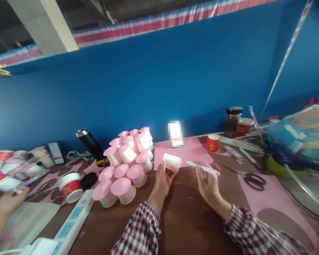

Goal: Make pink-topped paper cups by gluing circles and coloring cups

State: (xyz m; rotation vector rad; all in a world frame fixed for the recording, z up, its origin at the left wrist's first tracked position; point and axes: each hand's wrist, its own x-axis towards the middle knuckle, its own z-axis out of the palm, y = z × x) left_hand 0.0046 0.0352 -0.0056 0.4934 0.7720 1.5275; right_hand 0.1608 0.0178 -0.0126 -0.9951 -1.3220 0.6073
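My left hand [164, 179] grips a white paper cup [172, 162] lying on its side, its open end toward the right. In my right hand [208, 184] is a slim white tube with a pointed tip [206, 169], the tip aimed left at the cup and apart from it. Left of my left hand stand several paper cups topped with pink paper discs [123, 186]. A pink paper sheet [186, 152] lies behind the held cup. Nearest my right hand are a red paper cup [212, 143] and black-handled scissors [255, 180].
A white power strip [74, 219], stacked red-and-white cups [71, 187] and a black flask [89, 144] are on the left. Another person's hand [9, 202] works at far left. Cut pink paper [271, 198], a dark jar [233, 122] and a plastic bag [305, 131] lie right.
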